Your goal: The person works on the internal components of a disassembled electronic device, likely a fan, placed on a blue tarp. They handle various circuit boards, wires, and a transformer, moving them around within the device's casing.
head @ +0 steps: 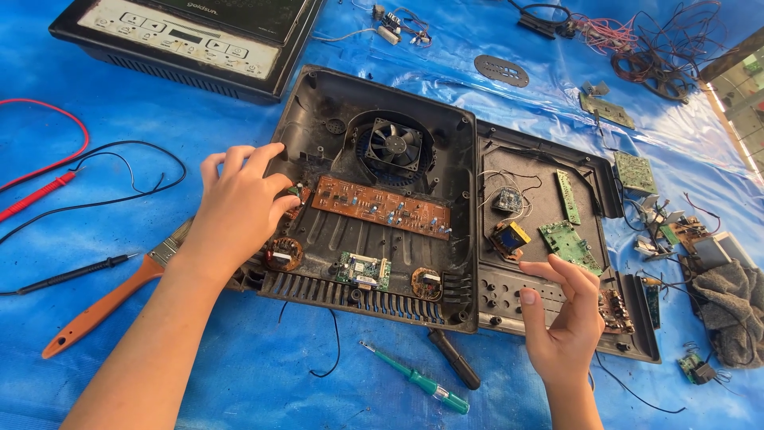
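An opened black appliance casing (pixel 318 103) lies on a blue sheet, with a fan (pixel 395 145), a long brown circuit board (pixel 380 207), a small green board (pixel 363 269) and round coils inside. My left hand (pixel 237 209) rests on the casing's left edge, fingers bent, touching a small part near the brown board's left end. My right hand (pixel 567 312) hovers over the second black panel (pixel 549 306) at the right, fingers curled apart and empty. Small boards (pixel 570 243) and a yellow-blue component (pixel 509 236) lie on that panel.
A green-handled screwdriver (pixel 418 379) and a black tool (pixel 455 360) lie below the casing. An orange-handled brush (pixel 111 299) and red and black probe leads (pixel 48 191) are at left. Another cooker (pixel 191 40) sits top left. Loose boards, wires and a grey cloth (pixel 728 306) fill the right.
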